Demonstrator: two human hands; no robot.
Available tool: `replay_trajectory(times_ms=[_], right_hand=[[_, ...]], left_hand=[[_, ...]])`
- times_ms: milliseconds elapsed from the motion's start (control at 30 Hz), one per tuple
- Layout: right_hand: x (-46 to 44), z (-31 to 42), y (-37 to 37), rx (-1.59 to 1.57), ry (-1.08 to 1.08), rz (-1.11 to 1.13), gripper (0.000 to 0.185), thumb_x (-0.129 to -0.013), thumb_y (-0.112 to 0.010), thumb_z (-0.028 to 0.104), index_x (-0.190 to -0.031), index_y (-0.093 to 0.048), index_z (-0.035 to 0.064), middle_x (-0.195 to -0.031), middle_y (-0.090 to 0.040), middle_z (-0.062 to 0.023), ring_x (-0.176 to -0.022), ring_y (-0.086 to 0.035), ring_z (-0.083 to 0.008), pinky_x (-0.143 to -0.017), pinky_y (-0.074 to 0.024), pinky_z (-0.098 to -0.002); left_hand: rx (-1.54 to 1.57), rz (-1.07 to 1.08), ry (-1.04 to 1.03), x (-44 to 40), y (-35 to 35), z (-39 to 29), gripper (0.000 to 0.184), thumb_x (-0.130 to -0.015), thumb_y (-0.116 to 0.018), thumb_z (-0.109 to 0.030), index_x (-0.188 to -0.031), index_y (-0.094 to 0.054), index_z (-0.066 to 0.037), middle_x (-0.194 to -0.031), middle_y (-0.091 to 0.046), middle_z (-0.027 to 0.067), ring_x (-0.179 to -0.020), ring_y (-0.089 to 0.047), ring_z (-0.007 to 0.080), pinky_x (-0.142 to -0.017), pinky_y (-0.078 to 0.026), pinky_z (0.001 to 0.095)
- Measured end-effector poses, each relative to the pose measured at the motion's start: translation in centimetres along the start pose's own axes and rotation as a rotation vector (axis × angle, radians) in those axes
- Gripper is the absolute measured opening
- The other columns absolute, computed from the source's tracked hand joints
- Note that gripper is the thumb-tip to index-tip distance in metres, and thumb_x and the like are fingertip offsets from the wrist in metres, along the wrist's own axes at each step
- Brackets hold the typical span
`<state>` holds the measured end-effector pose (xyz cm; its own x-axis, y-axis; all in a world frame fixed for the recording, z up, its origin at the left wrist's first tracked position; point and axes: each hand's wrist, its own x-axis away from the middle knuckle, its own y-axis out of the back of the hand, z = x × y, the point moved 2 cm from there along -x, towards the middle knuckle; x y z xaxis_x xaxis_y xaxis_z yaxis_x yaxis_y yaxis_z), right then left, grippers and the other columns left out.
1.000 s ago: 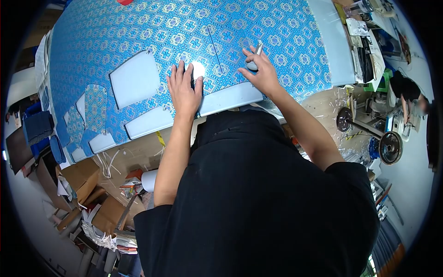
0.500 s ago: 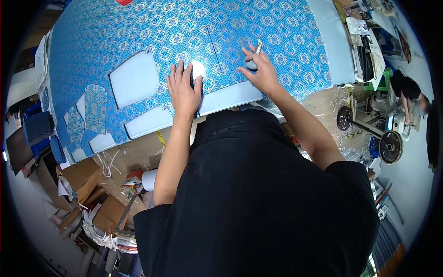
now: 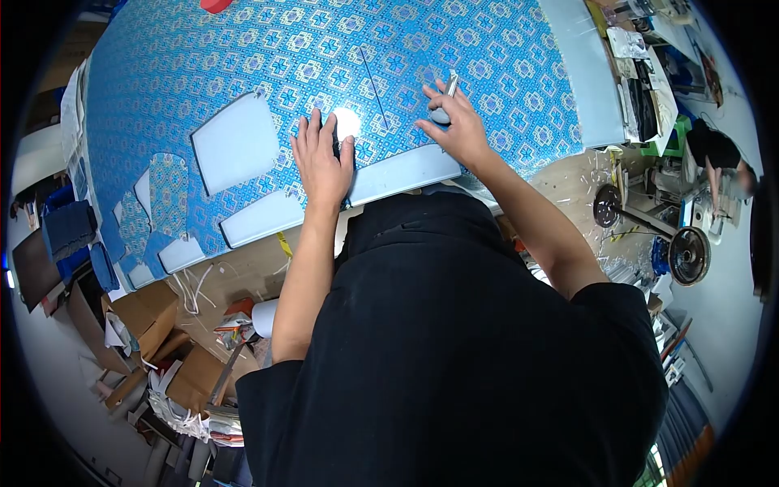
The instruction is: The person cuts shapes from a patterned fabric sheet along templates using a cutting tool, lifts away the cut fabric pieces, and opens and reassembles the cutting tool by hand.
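Observation:
Blue patterned fabric (image 3: 503, 73) covers the worktable. My left hand (image 3: 323, 166) lies flat on it with fingers outstretched, holding nothing, beside a bright round glare. Farther right, my right hand (image 3: 461, 134) holds a tool (image 3: 441, 116) with a rounded grey handle and a pale metal end, perhaps scissors. Its thumb and some fingers are spread around the handle. Between the hands, a thin dark straight line (image 3: 373, 85) runs across the fabric; whether it is a slit or a mark I cannot tell. Left of my left hand, a four-sided cutout (image 3: 235, 144) exposes the pale surface below.
More cutouts and loose fabric pieces (image 3: 169, 191) lie at the table's left end. A red object (image 3: 215, 5) sits at the far edge. Cardboard boxes (image 3: 195, 377) stand on the floor at left. A fan (image 3: 689, 255) and another person (image 3: 714, 154) are at right.
The view has shifted very slightly. Both hands stay in nearly the same place, and the tool is still in my right hand.

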<state>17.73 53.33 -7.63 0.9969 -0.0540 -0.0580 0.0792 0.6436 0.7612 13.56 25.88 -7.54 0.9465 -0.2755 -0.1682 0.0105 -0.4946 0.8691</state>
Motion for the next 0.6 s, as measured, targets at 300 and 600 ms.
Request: replay_trajectory(times_ms=[300,600], right_hand=[[1.0,-0.1,0.3,-0.458,-0.094,-0.314,0.039,-0.091,-0.081,0.023,-0.122,-0.064,0.0057,-0.128,-0.073,-0.0147,-0.128,-0.066,-0.0266,-0.102,-0.0552,-0.0384],[2.5,-0.6,6.6,-0.298,-0.252,-0.217,0.028,-0.090,-0.075,0.018,-0.114,-0.069,0.0051,-0.074,-0.064,-0.0046,-0.067,-0.060,-0.0112,-0.065,-0.0506,-0.0316]], left_hand=[[0.001,0.003,-0.007,0.0,0.1,0.1,0.051,-0.095,-0.071,-0.030,-0.141,-0.061,-0.009,-0.157,-0.048,0.0162,-0.151,-0.034,0.0401,-0.125,-0.019,0.0581],[-0.128,-0.047,-0.115,-3.3,1.9,-1.7,0.035,-0.084,-0.078,-0.026,-0.107,-0.073,-0.001,-0.125,-0.061,0.0194,-0.119,-0.053,0.0373,-0.107,-0.040,0.0492]])
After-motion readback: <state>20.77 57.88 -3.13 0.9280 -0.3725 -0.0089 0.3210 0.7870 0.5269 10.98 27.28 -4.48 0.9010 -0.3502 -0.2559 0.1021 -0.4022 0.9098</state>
